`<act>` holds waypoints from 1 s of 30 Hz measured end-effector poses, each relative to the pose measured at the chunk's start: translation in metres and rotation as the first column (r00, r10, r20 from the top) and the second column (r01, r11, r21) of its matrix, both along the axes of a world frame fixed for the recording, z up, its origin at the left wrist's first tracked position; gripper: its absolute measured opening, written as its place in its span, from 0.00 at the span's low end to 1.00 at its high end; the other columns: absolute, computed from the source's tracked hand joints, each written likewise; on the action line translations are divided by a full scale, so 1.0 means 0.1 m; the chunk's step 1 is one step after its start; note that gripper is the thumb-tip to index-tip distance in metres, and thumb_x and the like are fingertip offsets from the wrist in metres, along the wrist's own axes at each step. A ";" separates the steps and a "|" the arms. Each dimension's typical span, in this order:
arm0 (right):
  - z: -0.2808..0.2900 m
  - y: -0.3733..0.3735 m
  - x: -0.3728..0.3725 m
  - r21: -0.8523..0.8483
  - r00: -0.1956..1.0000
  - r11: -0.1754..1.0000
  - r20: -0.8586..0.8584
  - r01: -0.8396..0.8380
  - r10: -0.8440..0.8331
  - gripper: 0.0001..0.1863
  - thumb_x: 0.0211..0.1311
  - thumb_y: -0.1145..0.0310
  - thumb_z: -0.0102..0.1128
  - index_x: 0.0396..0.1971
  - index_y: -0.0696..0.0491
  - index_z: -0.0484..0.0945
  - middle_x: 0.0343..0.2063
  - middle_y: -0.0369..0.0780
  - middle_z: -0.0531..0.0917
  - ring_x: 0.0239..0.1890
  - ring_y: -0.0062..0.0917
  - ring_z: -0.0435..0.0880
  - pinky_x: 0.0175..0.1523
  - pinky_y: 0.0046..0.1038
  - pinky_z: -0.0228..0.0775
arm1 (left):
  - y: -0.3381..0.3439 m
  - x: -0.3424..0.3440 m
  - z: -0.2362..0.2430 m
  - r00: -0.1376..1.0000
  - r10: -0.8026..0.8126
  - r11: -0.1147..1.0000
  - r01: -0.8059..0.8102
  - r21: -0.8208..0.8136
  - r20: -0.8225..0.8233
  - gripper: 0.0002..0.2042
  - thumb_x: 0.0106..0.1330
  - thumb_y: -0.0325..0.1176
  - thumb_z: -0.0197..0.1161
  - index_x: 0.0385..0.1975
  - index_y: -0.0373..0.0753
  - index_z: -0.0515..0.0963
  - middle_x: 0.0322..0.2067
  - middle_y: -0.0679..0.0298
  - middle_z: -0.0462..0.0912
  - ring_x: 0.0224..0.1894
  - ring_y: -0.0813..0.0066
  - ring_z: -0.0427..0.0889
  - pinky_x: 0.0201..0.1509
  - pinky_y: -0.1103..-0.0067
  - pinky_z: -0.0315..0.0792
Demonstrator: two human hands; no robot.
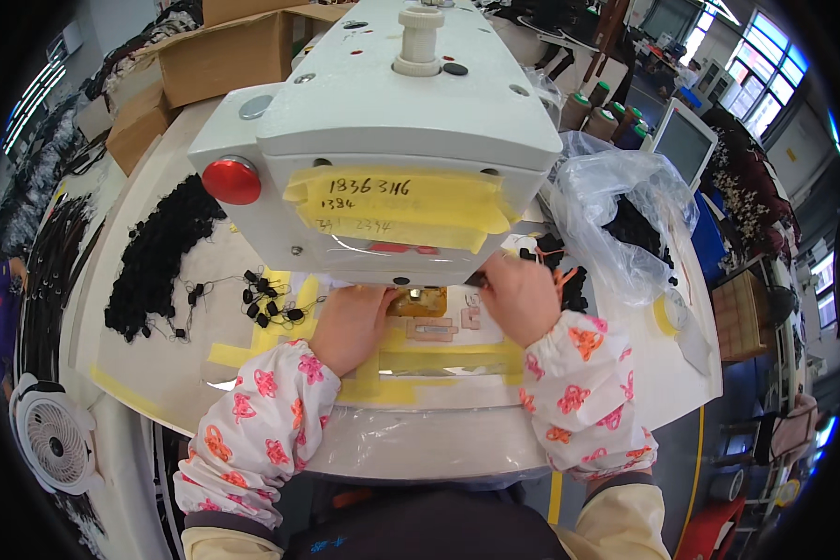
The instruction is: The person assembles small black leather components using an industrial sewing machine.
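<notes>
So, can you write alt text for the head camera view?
A person's left hand and right hand, in patterned sleeves, reach to the lower front edge of a large white machine with a red knob. On the pale table, a black pile lies at left and a clear plastic bag at right.

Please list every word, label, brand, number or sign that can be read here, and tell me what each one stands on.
Yellow tape on the white machine: handwritten numbers in rows, the top ones darkest, the lower ones faint; I leave them uncopied.
Dark garment: a small blue mark, too blurred to read.
Beside the pale pink piece: a faint mark, too small to read.
</notes>
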State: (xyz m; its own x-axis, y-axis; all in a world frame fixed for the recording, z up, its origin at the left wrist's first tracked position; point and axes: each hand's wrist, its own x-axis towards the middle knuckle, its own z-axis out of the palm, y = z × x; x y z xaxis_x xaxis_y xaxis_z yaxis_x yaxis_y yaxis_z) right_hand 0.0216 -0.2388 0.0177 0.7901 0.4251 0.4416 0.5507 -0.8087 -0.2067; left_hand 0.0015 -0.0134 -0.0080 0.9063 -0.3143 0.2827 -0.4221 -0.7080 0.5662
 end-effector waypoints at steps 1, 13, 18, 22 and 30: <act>0.04 0.10 -0.14 0.073 0.992 0.996 -0.110 -0.060 0.068 0.10 0.44 0.74 0.58 0.30 0.54 0.70 0.22 0.45 0.78 0.24 0.39 0.79 0.28 0.37 0.70 | 0.02 -0.01 -0.02 0.997 0.008 1.000 -0.010 0.020 0.078 0.07 0.61 0.29 0.55 0.32 0.34 0.77 0.24 0.50 0.78 0.28 0.50 0.77 0.32 0.63 0.69; -0.24 0.37 -0.38 0.648 0.834 0.725 -0.517 0.234 0.193 0.10 0.47 0.72 0.66 0.29 0.60 0.77 0.19 0.44 0.79 0.18 0.27 0.76 0.27 0.25 0.67 | -0.04 -0.11 0.05 0.971 -0.164 0.978 0.183 -0.102 0.172 0.08 0.56 0.28 0.62 0.36 0.40 0.78 0.24 0.59 0.79 0.23 0.61 0.78 0.27 0.73 0.71; -0.18 0.44 -0.40 0.608 0.866 0.760 -0.484 0.229 0.126 0.10 0.46 0.72 0.66 0.27 0.60 0.77 0.17 0.43 0.78 0.17 0.27 0.75 0.25 0.25 0.67 | 0.01 -0.11 0.02 0.964 -0.183 0.979 0.196 -0.053 0.192 0.10 0.56 0.29 0.62 0.38 0.41 0.78 0.23 0.60 0.78 0.23 0.62 0.78 0.26 0.74 0.71; -0.20 0.45 -0.42 0.546 0.873 0.806 -0.480 0.227 0.080 0.09 0.48 0.76 0.66 0.30 0.62 0.78 0.18 0.36 0.80 0.19 0.11 0.71 0.28 0.16 0.67 | 0.01 -0.12 0.04 0.965 -0.180 0.981 0.191 -0.043 0.192 0.11 0.55 0.29 0.62 0.38 0.41 0.78 0.22 0.60 0.78 0.22 0.63 0.78 0.25 0.74 0.70; -0.22 0.49 -0.43 0.565 0.899 0.799 -0.431 0.205 0.074 0.06 0.50 0.76 0.63 0.29 0.62 0.79 0.20 0.41 0.82 0.21 0.14 0.78 0.28 0.18 0.69 | 0.02 -0.12 0.01 0.928 -0.199 0.979 0.177 0.100 0.315 0.09 0.53 0.31 0.63 0.34 0.42 0.76 0.23 0.66 0.77 0.20 0.68 0.78 0.20 0.74 0.69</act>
